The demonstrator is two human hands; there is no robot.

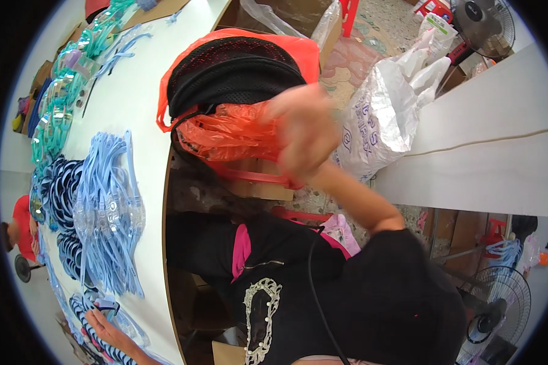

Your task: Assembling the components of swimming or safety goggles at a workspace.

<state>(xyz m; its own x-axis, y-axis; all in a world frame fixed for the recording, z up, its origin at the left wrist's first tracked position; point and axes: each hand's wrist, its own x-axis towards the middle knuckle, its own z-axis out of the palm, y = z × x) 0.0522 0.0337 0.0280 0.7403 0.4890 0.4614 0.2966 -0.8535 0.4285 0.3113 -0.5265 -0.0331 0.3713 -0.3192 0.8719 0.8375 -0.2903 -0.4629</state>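
Note:
My right hand (307, 129) is smeared by motion over a crumpled red plastic bag (231, 131). A black mesh-sided bag (237, 67) sits in its mouth. Whether the right fingers grip anything cannot be made out. At the lower left, my left hand (106, 331) has its fingers closed at a pair of light blue goggles (108, 304) on the white table. Beside it lies a row of blue and dark striped pieces (88, 325). Farther up the table rests a thick bundle of light blue straps (109, 213) with clear parts, next to stacked dark-and-blue goggles (64, 185).
Teal goggles (58, 121) are heaped along the far left of the white table (146, 164). To the right, a white woven sack (380, 112) stands on the floor near a fan (478, 24). Another person in red (23, 222) is at the left.

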